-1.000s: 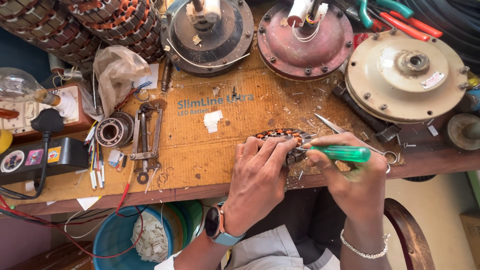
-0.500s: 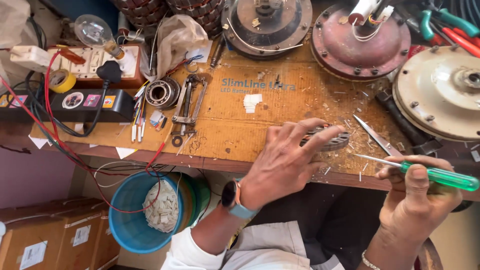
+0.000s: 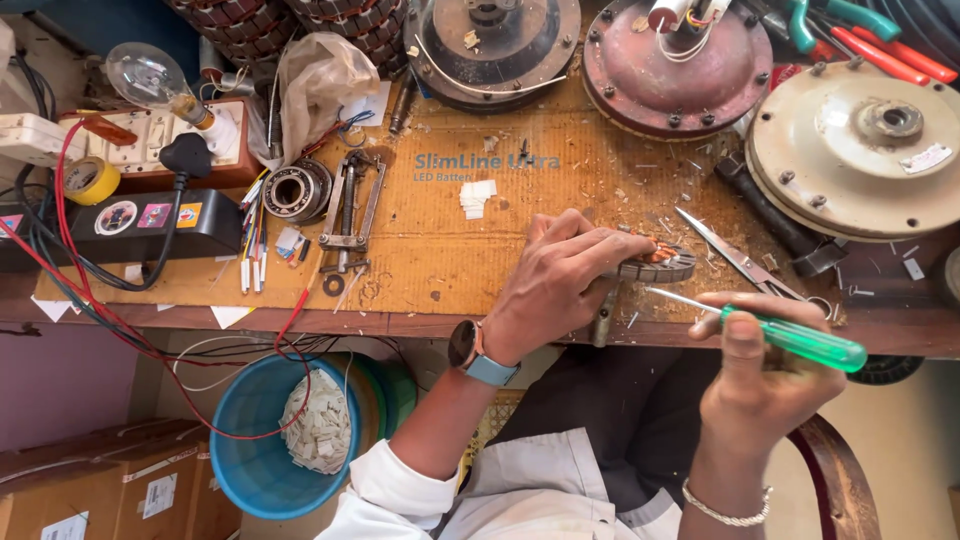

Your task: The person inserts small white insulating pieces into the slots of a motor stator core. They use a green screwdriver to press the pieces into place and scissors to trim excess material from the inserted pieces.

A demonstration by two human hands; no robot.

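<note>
Cluttered with motor parts, your wooden workbench (image 3: pixel 480 250) carries a cardboard sheet as a work mat, and everything below is placed against the small wound stator (image 3: pixel 655 265) near the bench's front edge. Far to its upper right lies a cream fan motor housing (image 3: pixel 860 150); above it sits a reddish-brown motor cover (image 3: pixel 680 65), and to the upper left of it a dark motor housing (image 3: pixel 495 45). Below and well left of it, under the bench, stands a blue bucket (image 3: pixel 255 450) with pale scraps inside. Your left hand (image 3: pixel 560 285) lies over the stator's left side, fingers curled down on it, gripping it against the mat. Your right hand (image 3: pixel 765 375), below and to the right of the stator and off the bench edge, is clenched around a green-handled screwdriver (image 3: pixel 790 335), whose metal tip points up-left toward the stator without touching it. Just right of the stator lie scissors (image 3: pixel 735 255). Far to its left rests a bearing (image 3: pixel 293 190).
</note>
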